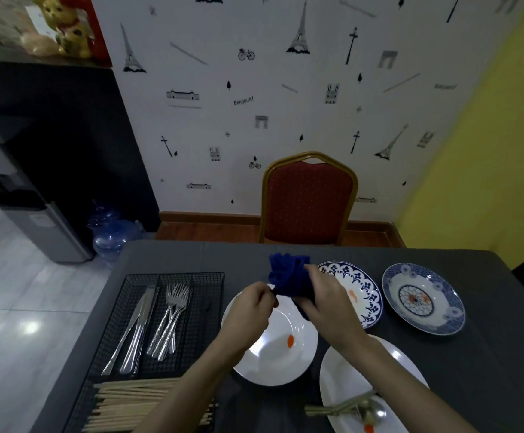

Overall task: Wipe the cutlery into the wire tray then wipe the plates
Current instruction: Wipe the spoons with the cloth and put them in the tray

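While both hands work above the table's middle, the right hand (326, 303) grips a bunched dark blue cloth (289, 276), fingers curled round its lower part, cloth sticking up past the knuckles. Left hand (249, 317) pinches something small and dark at the cloth's lower left end; cannot tell what it is, possibly a utensil handle wrapped in the cloth. Both hands held over the white deep plate (273, 345), which has a small orange smear (290, 340) in its bowl.

Left of that plate, near the table's left edge, a black wire tray (164, 323) with long compartments: knives (132, 332) in the left one, forks (170, 320) in the next, right compartment looks dark, contents unclear. The tray's front crosswise compartment holds a stack of pale wooden chopsticks (136, 404).

Right of the hands, partly hidden by the right hand, a plate with blue floral rim (367, 295) and an orange smear. Further right, near the table's right edge, a blue patterned deep plate (423, 298). At the front edge, under the right forearm, a white plate (348, 373) carrying a spoon (376, 412) and green scraps.

Dark grey tablecloth (488, 354) covers the table. Behind the far edge, a red padded chair (309, 200).
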`<action>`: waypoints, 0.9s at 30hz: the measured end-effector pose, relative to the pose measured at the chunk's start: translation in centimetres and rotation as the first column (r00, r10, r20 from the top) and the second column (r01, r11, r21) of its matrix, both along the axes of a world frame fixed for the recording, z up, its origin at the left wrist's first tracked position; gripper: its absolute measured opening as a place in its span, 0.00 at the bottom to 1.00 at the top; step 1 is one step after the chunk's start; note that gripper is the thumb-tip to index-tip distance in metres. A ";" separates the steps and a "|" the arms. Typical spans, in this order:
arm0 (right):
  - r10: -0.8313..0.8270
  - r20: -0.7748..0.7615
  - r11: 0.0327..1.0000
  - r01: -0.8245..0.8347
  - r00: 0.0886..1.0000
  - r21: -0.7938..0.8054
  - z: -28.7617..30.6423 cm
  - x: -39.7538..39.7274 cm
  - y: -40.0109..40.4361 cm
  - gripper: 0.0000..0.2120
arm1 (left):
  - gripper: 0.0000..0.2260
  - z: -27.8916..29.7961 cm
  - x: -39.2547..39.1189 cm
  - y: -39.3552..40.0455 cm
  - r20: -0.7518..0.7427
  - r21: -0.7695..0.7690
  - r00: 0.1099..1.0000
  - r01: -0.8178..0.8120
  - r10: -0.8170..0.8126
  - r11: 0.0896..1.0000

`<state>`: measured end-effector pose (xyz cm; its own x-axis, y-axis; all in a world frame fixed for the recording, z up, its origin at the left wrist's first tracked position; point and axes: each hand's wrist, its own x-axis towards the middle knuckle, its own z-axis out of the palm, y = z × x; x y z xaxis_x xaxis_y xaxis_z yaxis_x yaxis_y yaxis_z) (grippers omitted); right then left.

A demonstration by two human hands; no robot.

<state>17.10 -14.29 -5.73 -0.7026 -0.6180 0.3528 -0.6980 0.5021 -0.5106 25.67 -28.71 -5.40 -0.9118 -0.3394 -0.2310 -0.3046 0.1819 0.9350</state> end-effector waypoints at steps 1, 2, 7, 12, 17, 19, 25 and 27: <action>-0.003 -0.022 1.000 0.003 1.000 0.018 0.1 -0.3 0.2 0.19 | 0.12 0.0 0.2 0.0 -0.005 0.004 1.000 0.014 -0.014 1.000; -0.036 -0.055 0.999 0.038 0.998 0.032 0.3 -1.0 0.5 0.18 | 0.12 0.1 0.4 0.0 -0.011 0.009 0.999 0.034 -0.033 0.999; -0.088 -0.084 0.996 0.086 0.993 -0.020 1.2 -0.7 -0.3 0.15 | 0.11 0.5 0.1 0.3 -0.022 0.047 0.999 0.045 -0.044 0.998; -0.110 -0.115 0.991 0.117 0.987 0.059 0.3 -0.8 0.2 0.20 | 0.12 0.3 1.0 -0.3 0.019 0.084 0.997 0.073 -0.075 0.994; -0.012 -0.097 0.998 0.017 0.995 0.054 0.0 0.5 -0.2 0.19 | 0.11 -0.3 0.4 -0.4 0.034 0.068 0.997 0.060 -0.062 0.996; -0.011 -0.112 0.996 0.021 0.994 0.085 -0.1 0.4 -0.1 0.19 | 0.12 -0.6 0.9 -0.5 0.037 0.088 0.996 0.079 -0.083 0.993; -0.192 0.018 0.977 0.189 0.981 0.098 -0.8 -4.0 0.6 0.10 | 0.12 -2.3 3.3 -3.5 0.028 0.059 0.985 -0.171 0.170 0.983; -0.184 0.041 0.977 0.178 0.982 0.120 -1.3 -4.2 0.5 0.10 | 0.11 -3.7 4.1 -6.1 0.067 0.058 0.957 -0.286 0.282 0.956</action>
